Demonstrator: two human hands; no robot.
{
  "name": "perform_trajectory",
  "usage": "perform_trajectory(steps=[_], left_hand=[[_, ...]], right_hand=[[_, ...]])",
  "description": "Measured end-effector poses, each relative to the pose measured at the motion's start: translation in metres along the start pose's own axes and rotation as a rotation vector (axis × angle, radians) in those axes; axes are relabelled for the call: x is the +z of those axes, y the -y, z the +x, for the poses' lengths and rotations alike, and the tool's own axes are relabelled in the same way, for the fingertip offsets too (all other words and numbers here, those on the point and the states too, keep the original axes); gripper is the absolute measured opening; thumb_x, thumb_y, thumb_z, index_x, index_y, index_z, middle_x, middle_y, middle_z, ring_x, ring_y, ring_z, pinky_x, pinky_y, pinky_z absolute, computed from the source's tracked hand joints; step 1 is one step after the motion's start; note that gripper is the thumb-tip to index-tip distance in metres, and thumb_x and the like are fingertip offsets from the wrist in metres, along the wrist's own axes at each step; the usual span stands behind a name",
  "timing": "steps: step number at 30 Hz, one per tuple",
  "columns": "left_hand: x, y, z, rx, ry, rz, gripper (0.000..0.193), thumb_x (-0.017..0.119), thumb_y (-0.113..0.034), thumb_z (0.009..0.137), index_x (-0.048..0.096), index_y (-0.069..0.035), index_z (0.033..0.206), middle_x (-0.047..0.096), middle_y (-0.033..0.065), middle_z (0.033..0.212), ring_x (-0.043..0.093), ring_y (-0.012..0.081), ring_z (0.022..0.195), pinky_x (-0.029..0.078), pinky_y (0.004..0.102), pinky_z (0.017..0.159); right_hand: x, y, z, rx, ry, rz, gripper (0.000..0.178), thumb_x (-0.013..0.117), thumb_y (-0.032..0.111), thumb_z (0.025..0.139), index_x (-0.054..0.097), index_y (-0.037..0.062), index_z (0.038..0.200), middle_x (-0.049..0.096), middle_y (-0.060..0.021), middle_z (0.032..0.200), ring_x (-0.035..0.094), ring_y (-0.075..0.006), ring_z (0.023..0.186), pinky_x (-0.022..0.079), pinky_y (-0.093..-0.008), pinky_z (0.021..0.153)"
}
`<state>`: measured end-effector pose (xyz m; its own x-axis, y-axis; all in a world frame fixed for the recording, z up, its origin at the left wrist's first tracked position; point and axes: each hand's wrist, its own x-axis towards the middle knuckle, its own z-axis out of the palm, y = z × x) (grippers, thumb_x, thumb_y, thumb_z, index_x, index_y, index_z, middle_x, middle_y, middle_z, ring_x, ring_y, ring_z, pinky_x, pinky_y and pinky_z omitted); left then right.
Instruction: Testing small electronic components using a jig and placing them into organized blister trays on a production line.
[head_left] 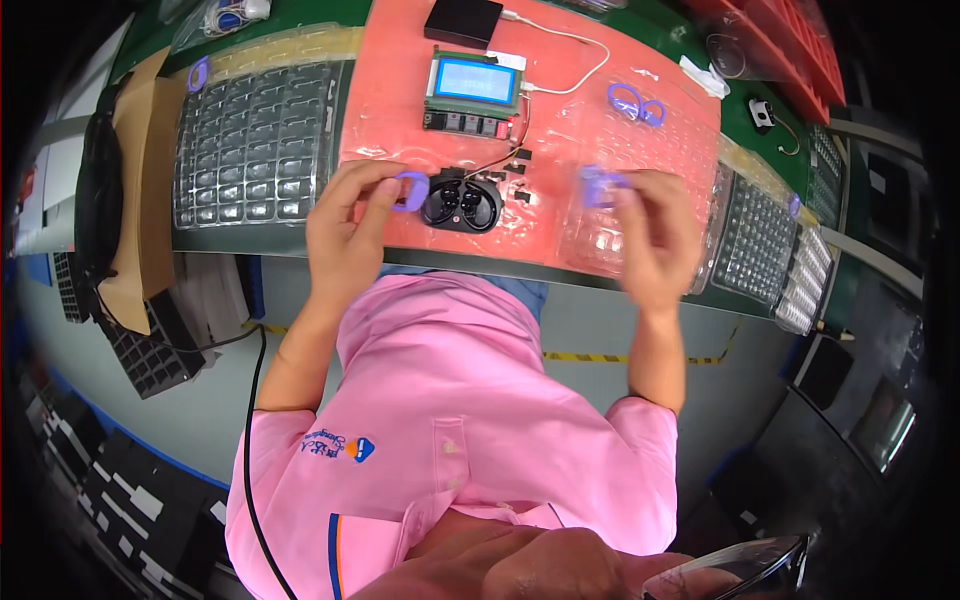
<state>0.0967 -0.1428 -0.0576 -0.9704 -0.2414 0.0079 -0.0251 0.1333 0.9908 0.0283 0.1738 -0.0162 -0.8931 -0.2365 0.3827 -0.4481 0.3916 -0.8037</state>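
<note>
Over one mat (395, 110), left fingers (363, 175) pinched one purple ring (422, 192), right fingers (646, 183) one purple piece (600, 187); between lay one case (446, 214).

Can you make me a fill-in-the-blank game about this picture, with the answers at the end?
1. The left hand holds a ring whose colour is ____.
2. In the picture, the black case lies to the ____ of the right hand.
3. The lit screen has a border coloured ____.
4. The cable plugged into the black box is coloured ____.

Missing words: purple; left; blue; white.
</note>
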Motion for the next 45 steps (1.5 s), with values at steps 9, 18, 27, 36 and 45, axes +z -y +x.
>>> perform_trajectory(steps=[9, 18, 27, 36, 45], left_hand=[[0.012, 0.003, 0.002, 0.080, 0.157, 0.169, 0.018, 0.068, 0.000, 0.103, 0.076, 0.002, 0.118, 0.069, 0.0135, 0.115, 0.070, 0.0231, 0.100, 0.056, 0.0341, 0.088], [0.017, 0.009, 0.000, 0.314, 0.117, 0.394, 0.025, 0.070, 0.000, 0.098, 0.072, 0.001, 0.123, 0.065, 0.0136, 0.111, 0.065, 0.0326, 0.099, 0.054, 0.0415, 0.087], [0.019, 0.010, 0.003, 0.435, 0.280, 0.448, 0.038, 0.082, -0.009, 0.087, 0.070, 0.001, 0.121, 0.065, 0.0142, 0.103, 0.061, 0.0332, 0.089, 0.051, 0.0423, 0.078], [0.020, 0.009, 0.010, 0.534, 0.322, 0.471, 0.038, 0.082, -0.009, 0.085, 0.069, 0.004, 0.118, 0.066, 0.0158, 0.103, 0.061, 0.0347, 0.088, 0.052, 0.0433, 0.077], [0.022, 0.027, 0.012, 0.548, 0.291, 0.423, 0.034, 0.078, -0.003, 0.084, 0.068, 0.004, 0.115, 0.065, 0.0156, 0.097, 0.059, 0.0342, 0.081, 0.050, 0.0432, 0.071]], right_hand=[[0.092, 0.020, -0.025, 0.285, 0.177, 0.033, 0.021, 0.076, -0.003, 0.096, 0.076, -0.0031, 0.117, 0.072, -0.0126, 0.109, 0.073, -0.0185, 0.085, 0.060, -0.0299, 0.076], [0.098, 0.019, -0.032, 0.240, 0.135, -0.047, 0.022, 0.073, -0.004, 0.098, 0.075, -0.0024, 0.120, 0.069, -0.0127, 0.109, 0.073, -0.0195, 0.089, 0.059, -0.0304, 0.076], [0.116, 0.014, -0.034, 0.137, 0.132, -0.051, 0.021, 0.070, -0.002, 0.099, 0.072, -0.0033, 0.120, 0.065, -0.0156, 0.108, 0.068, -0.0256, 0.087, 0.056, -0.0355, 0.073], [0.125, -0.004, -0.046, -0.001, 0.097, -0.095, 0.030, 0.071, 0.000, 0.096, 0.066, -0.0032, 0.126, 0.065, -0.0188, 0.109, 0.066, -0.0309, 0.086, 0.055, -0.0385, 0.072], [0.127, -0.005, -0.048, -0.020, 0.110, -0.136, 0.033, 0.073, 0.002, 0.093, 0.066, -0.0021, 0.126, 0.066, -0.0192, 0.110, 0.064, -0.0319, 0.084, 0.054, -0.0401, 0.070]])
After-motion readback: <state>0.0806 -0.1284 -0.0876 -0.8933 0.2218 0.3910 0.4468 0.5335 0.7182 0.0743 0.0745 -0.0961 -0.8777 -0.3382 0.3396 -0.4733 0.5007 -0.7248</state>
